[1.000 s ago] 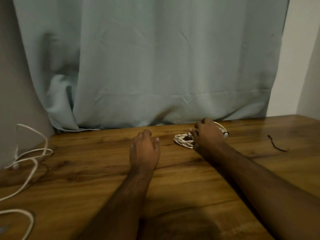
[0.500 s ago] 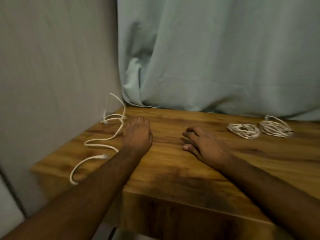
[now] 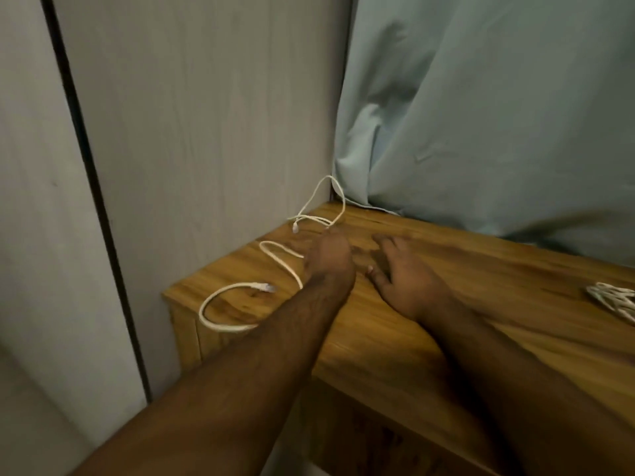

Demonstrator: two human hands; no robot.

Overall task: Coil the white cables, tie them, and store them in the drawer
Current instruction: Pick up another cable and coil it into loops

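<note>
The left hand [image 3: 329,257] reaches toward the far left corner of the wooden table [image 3: 481,304], its knuckles toward the camera; the fingers are hidden behind the back of the hand, so whether they are spread or already pinching the cable cannot be told. Just beside it, the right hand [image 3: 405,280] lies low over the surface with fingers straight and slightly spread, holding nothing. The loose white cable [image 3: 281,262] snakes along the left edge of the table: one arc stands up in the far left corner against the grey wall panel [image 3: 206,132] and the pale blue curtain [image 3: 481,115], the middle run passes under or right beside the left hand, and the near end curls into a loop that overhangs the left edge, its plug [image 3: 266,287] resting on the surface. At the right edge of the view a coiled white bundle [image 3: 615,298] lies on the table, well apart from both hands. The likely trouble is that overhanging loop: a pull from the far end could drag the plug off the left edge, or the slack could slip down between table and wall. The raised arc may also snag on the curtain hem. No drawer is in view.
</note>
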